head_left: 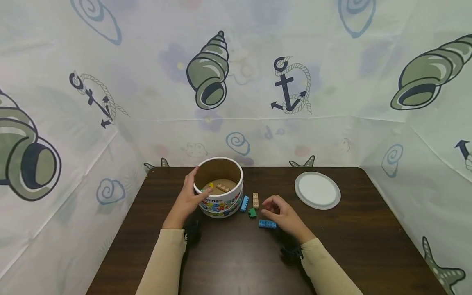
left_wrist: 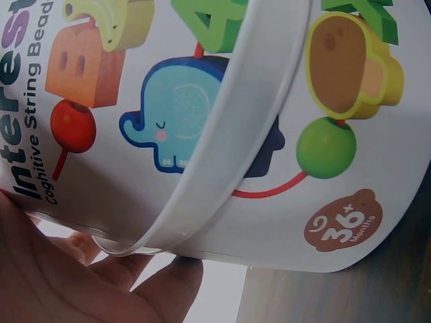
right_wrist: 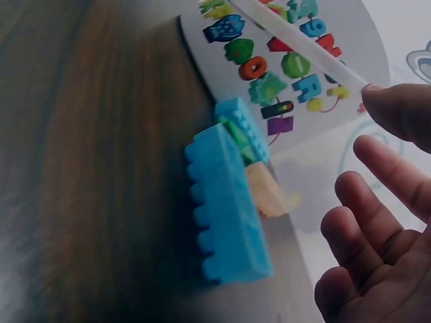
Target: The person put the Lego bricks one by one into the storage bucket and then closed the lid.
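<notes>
A round white bucket (head_left: 221, 205) with printed bead pictures stands upright on the table. My left hand (head_left: 187, 200) holds it at the left of its rim; the bucket's side and white handle (left_wrist: 222, 141) fill the left wrist view. Inside lie a tan block (head_left: 223, 187) and a yellow piece (head_left: 211, 185). To the bucket's right are a blue block (head_left: 244, 203), a tan block (head_left: 255, 200) and a small green block (head_left: 252, 213). A second blue block (head_left: 267, 224) lies nearer me. Above and beside these, my right hand (head_left: 282, 215) has loosely bent fingers and nothing in them.
A round white lid or plate (head_left: 318, 190) lies at the back right of the dark wooden table (head_left: 354, 237). Patterned white sheeting (head_left: 254, 82) rises behind the table and along both sides.
</notes>
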The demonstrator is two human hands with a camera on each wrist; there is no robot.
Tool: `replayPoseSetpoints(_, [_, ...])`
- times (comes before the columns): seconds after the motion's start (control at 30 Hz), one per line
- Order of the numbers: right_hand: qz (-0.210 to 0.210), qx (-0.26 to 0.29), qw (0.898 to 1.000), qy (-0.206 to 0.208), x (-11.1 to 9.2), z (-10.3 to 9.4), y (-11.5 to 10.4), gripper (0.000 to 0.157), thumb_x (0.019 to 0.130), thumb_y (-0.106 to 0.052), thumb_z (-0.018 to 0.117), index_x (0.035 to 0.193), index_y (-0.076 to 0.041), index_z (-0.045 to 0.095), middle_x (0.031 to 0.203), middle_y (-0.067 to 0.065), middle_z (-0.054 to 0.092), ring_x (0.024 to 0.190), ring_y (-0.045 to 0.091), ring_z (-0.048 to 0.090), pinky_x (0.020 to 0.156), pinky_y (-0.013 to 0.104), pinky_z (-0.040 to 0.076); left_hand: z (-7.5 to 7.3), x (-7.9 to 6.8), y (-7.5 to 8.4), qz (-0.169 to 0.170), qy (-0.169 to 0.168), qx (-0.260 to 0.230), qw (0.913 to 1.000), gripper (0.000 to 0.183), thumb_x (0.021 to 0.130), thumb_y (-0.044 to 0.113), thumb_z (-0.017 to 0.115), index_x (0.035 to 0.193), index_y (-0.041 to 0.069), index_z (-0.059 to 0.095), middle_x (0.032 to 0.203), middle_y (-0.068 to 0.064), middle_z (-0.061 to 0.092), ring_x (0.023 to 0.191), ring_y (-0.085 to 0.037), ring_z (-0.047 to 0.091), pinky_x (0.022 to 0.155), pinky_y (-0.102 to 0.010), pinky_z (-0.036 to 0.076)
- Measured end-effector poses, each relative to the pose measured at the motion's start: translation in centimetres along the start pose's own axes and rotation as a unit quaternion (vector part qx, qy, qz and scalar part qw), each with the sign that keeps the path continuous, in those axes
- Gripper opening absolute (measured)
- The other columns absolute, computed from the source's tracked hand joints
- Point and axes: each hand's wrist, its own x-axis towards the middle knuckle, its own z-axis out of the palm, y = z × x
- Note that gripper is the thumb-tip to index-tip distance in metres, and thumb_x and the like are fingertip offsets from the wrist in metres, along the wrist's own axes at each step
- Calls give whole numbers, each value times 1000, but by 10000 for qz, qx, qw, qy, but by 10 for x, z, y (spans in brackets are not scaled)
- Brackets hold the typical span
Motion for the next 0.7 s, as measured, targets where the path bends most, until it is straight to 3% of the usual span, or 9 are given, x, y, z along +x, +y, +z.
replayPoseSetpoints(0.33, [286,-66,9995,-68,-11,-2,19,30,99,-31,83,123,-17,72,112,8,63,94,23,57,79,28,49,0,0,2,-2,-1,25,10000,104,100,46,78,177,28,10,176,-19,18,154,-52,37,120,-76,37])
replayPoseSetpoints(0.7, [367,264,9984,-332,-13,-10,33,42,95,-33,87,130,-15,70,116,11,63,98,25,57,81,28,51,0,0,3,-111,-30,-51,9999,105,99,50,79,176,32,10,176,-16,18,154,-52,38,120,-75,38])
